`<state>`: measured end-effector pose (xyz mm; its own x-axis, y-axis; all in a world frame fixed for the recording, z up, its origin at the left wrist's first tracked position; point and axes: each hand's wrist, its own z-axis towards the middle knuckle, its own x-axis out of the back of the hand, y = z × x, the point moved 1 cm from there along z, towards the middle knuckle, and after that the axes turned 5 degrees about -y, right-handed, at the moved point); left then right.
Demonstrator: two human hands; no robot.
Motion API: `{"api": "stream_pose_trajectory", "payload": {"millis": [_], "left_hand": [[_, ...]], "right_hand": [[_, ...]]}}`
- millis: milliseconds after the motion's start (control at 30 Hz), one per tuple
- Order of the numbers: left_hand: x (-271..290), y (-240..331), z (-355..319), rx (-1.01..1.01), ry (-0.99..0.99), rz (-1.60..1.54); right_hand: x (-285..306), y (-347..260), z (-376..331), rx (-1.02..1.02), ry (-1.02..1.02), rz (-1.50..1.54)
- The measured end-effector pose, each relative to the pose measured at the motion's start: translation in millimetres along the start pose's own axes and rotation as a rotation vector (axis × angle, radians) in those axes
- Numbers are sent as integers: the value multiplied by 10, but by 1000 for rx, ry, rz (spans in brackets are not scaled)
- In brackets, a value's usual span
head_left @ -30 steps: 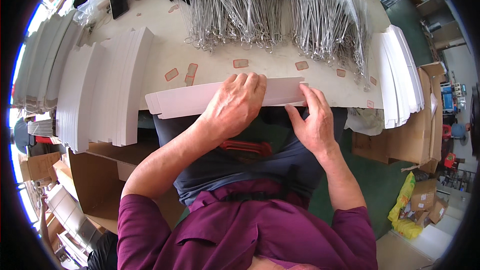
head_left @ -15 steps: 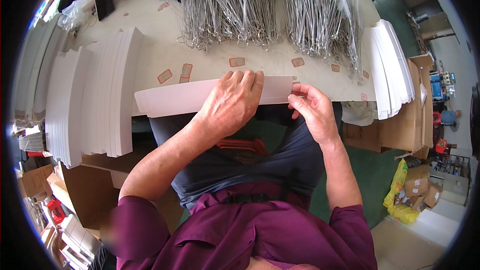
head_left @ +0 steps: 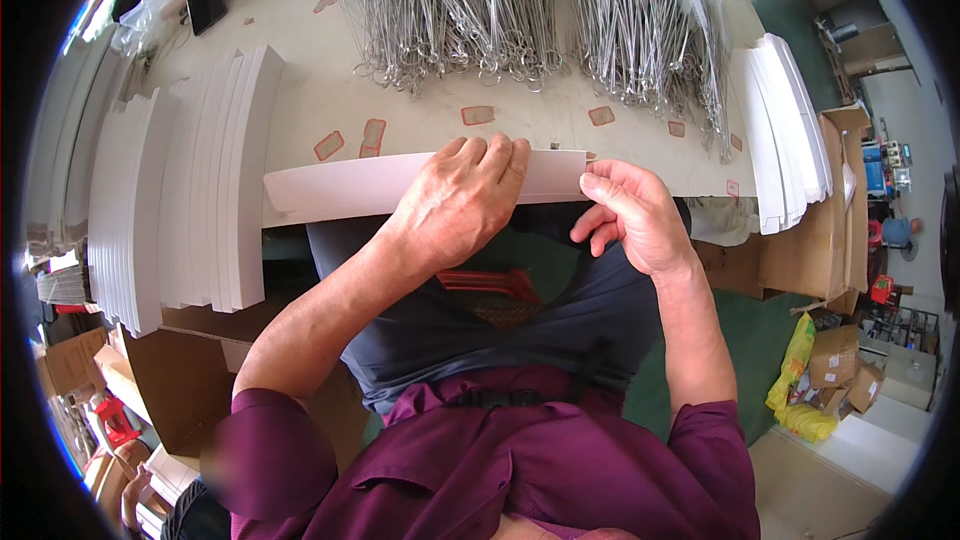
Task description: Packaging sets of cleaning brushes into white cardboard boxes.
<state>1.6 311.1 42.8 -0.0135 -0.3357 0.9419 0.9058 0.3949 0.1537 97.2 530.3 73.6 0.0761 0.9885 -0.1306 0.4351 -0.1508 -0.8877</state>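
Location: small packing or assembly workshop | Evidence: long worktable (head_left: pixel 330 100) heaped with rows of identical metal scissor-like instruments (head_left: pixel 520 20) | stacks of flat white card sleeves (head_left: pixel 190 200) at both table ends | small labels (head_left: pixel 372 135) spread on the surface | open cardboard cartons (head_left: pixel 830 240) on the green floor (head_left: pixel 760 340).

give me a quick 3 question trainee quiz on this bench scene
1. True or false: the left hand lies flat on the long white card strip.
2. Which hand is at the strip's right end? A) right hand B) left hand
3. What lies in rows at the far side of the table?

Key: 1 true. 2 A. 3 metal scissor-like instruments.
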Motion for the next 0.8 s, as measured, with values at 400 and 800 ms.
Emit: {"api": "stream_pose_trajectory", "payload": {"millis": [400,800], "left_hand": [[29,57,63,-16,-18,-74],[-33,168,263,40,-140,-198]], "right_hand": [[160,116,-85,192,28,-148],[59,115,126,793,40,-1371]]}}
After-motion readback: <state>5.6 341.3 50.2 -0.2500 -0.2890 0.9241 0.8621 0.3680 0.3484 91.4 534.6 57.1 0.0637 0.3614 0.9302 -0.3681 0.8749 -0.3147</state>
